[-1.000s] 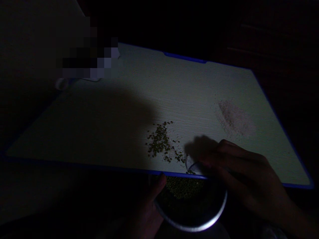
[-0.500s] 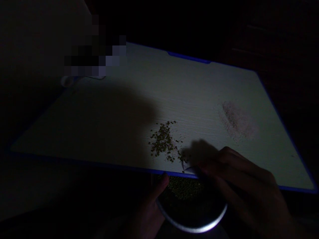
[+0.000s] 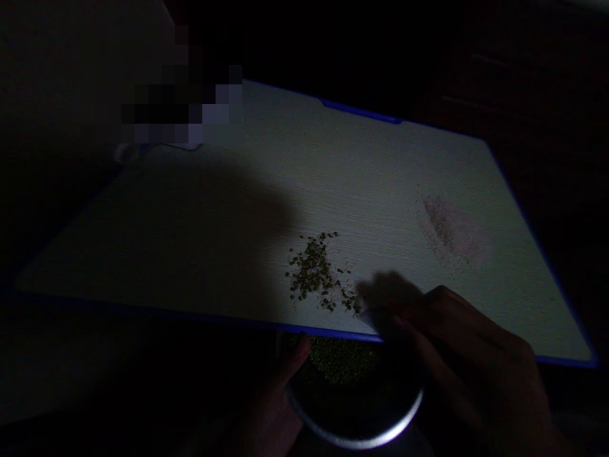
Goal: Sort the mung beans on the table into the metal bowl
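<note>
A light board (image 3: 333,165) with a blue edge carries a small loose pile of green mung beans (image 3: 311,266), mixed with a few pale grains. My right hand (image 3: 476,362) is closed at the board's near edge, right of the pile. Its fingertips pinch a thin flat piece (image 3: 372,317), its tip close to the nearest beans; the dimness hides what it is. Below that edge, my left hand (image 3: 283,403) grips a metal bowl (image 3: 375,442) by its left side, thumb up at the rim. More mung beans (image 3: 345,360) lie inside the bowl, partly hidden by the board.
A heap of pale, rice-like grains (image 3: 454,231) lies on the board's right side. At the far left corner sits a blurred, pixelated patch (image 3: 190,120) beside a small pale round object (image 3: 127,153). A shadow covers the board's left part. The surroundings are very dark.
My right hand and the thin piece have shifted slightly right, away from the beans. The bowl and my left hand have moved a little left. Some beans lie slightly differently near the edge.
</note>
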The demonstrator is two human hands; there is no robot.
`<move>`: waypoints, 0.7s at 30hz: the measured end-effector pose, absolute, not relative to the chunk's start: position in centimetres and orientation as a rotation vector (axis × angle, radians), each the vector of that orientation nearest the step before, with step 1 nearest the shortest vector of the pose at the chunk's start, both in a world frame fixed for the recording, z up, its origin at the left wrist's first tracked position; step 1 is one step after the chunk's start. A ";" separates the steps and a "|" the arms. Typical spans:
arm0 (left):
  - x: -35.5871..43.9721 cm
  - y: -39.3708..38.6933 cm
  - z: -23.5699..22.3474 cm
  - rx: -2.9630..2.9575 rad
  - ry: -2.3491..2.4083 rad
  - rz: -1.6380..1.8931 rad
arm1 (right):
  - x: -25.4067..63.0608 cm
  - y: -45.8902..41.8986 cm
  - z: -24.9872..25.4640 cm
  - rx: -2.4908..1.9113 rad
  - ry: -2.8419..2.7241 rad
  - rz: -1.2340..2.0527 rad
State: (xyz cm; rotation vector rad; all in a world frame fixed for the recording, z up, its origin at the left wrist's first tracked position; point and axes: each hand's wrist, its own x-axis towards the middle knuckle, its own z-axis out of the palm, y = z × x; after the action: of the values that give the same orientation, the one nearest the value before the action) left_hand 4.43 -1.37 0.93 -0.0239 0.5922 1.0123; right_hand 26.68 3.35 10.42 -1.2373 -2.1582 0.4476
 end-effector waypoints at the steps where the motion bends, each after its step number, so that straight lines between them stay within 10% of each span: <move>1: 4.4 -1.4 0.7 -0.025 0.594 1.002 | 26.9 3.4 10.3 -1.305 -2.160 0.396; 21: 4.3 -1.9 -0.2 -0.094 0.555 0.984 | 28.1 5.3 10.9 -1.127 -2.214 0.491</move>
State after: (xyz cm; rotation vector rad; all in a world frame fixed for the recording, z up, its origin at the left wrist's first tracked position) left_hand 4.28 -1.88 -0.16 -0.0936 0.5546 0.9836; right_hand 28.07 5.32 10.87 -1.1274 -2.2139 0.4910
